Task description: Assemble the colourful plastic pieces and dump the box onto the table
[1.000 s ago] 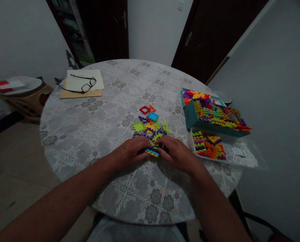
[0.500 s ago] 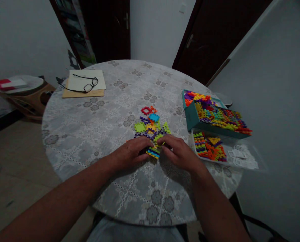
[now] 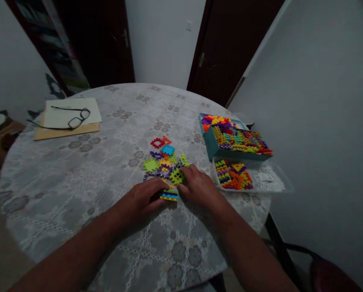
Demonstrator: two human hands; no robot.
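Both my hands rest on a round table covered with a grey flowered cloth (image 3: 78,170). My left hand (image 3: 145,198) is curled, its fingers pressed against a small stack of coloured interlocking tiles (image 3: 169,196). My right hand (image 3: 196,185) closes in from the other side, and its fingertips pinch a lime green tile (image 3: 177,176) at the near edge of a loose heap of tiles (image 3: 163,158). The heap holds red, blue, purple, yellow and green square pieces.
A teal box (image 3: 213,146) full of coloured tiles stands at the right, with a clear tray (image 3: 260,182) of more tiles in front of it. Glasses (image 3: 74,119) lie on papers at the far left. Two dark doors stand behind the table.
The camera swung to the right and pulled back. My right hand reached forward to the lime green tile at the heap's edge. My left hand stayed by the small stack.
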